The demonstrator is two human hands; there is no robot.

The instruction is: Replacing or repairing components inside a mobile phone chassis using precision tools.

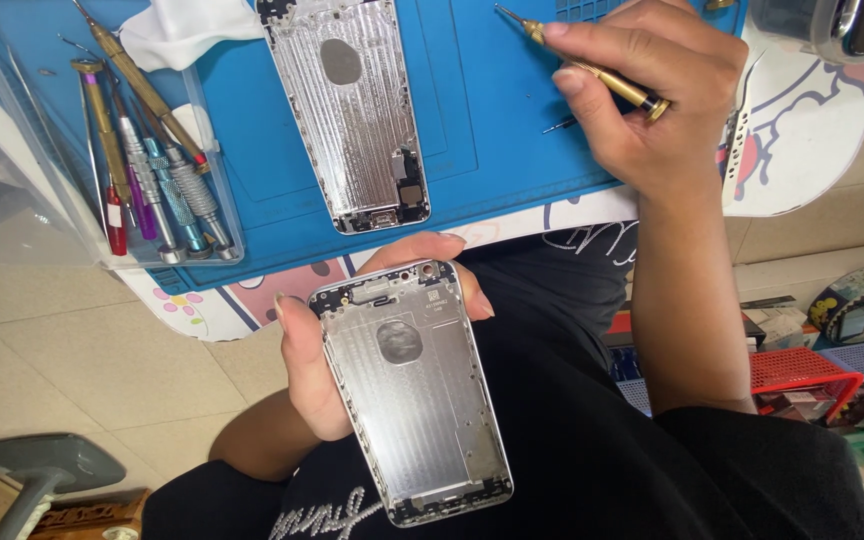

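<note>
My left hand (312,380) grips a bare silver phone housing (412,395) over my lap, inner side up, fingertips curled over its top edge. My right hand (652,95) rests on the blue work mat (492,130) and pinches a gold precision screwdriver (592,70), its thin tip pointing up-left. A second silver phone housing (347,110) lies flat on the mat, with small parts still fitted near its lower end.
A clear tray (152,150) at the mat's left holds several screwdrivers. White cloth (187,30) lies above it. A small dark screw bit (557,125) sits on the mat. Boxes and a red basket (802,375) stand on the floor at right; a grey stand base (52,465) at lower left.
</note>
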